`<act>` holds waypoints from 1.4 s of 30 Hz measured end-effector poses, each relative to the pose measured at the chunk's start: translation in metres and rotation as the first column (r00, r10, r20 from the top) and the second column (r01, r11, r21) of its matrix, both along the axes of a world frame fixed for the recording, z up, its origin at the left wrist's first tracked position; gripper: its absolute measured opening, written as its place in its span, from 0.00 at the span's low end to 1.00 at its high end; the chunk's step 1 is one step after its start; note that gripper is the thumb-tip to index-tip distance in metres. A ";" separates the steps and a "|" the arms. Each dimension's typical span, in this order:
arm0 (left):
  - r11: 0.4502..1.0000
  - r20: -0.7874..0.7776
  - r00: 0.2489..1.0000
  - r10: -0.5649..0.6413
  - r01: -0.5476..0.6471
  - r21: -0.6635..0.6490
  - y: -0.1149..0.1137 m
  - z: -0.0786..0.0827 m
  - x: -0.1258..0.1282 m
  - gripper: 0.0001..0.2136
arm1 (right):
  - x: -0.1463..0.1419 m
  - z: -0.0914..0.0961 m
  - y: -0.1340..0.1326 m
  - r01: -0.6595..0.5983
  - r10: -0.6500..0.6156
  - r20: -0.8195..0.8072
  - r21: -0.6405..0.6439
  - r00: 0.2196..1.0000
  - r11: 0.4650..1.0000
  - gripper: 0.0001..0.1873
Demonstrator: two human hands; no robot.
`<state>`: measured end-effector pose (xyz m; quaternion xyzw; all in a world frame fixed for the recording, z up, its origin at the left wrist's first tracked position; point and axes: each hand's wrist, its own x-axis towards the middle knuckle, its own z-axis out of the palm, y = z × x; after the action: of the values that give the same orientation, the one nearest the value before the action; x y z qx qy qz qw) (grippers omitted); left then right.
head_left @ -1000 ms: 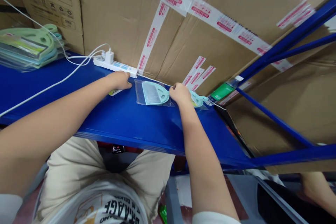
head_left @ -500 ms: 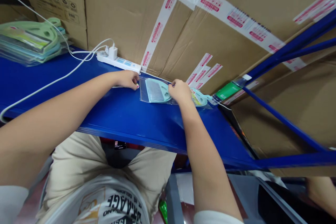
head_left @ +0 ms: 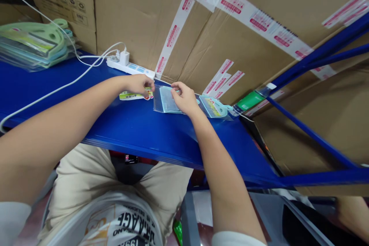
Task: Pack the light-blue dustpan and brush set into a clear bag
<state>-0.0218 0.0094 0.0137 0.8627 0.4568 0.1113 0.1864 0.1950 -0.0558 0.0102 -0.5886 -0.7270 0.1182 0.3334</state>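
My left hand is curled over the right end of a yellow-green printed label card, its fingertips closed there beside the left edge of a clear plastic bag. Through the film of that bag shows a light-blue ribbed piece like a mini dustpan. Over its right part lies my right hand, thumb and forefinger apart, with the other fingers partly hidden. To the right of this hand is another bagged light-blue piece with a yellow label, its looped handle pointing right.
A white power strip with cables runs along the cardboard box behind the blue shelf. Several bagged green and blue pieces are stacked at left. A green-labelled bottle leans at right by the blue frame.
My right hand has moved left along the bag, and its thumb and forefinger have spread. The yellow-green card's face now shows under my left hand, which has barely shifted.
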 end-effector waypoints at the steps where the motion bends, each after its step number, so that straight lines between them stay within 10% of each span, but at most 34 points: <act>1: 1.000 0.022 1.000 -0.009 0.009 -0.016 -0.002 0.002 0.000 0.24 | -0.001 -0.003 0.001 -0.028 0.028 -0.063 -0.011 0.998 1.000 0.07; 10: 0.989 0.300 0.947 -0.110 0.134 -0.061 -0.023 0.010 0.019 0.25 | -0.013 -0.012 0.008 -0.234 0.120 -0.492 -0.178 0.862 0.956 0.17; 17: 0.986 0.338 0.934 -0.111 0.061 0.155 -0.029 0.003 0.029 0.41 | -0.013 -0.008 0.007 -0.204 0.051 -0.621 -0.178 0.782 0.963 0.15; 42: 0.948 -0.043 0.996 0.078 -0.061 0.313 -0.035 0.010 0.028 0.35 | 0.041 -0.013 0.040 -0.188 0.297 -0.566 0.244 0.769 0.951 0.22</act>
<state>0.0058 -0.0259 0.0238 0.8674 0.4686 0.1646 0.0315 0.2365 -0.0155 -0.0024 -0.3907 -0.6624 0.2759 0.5766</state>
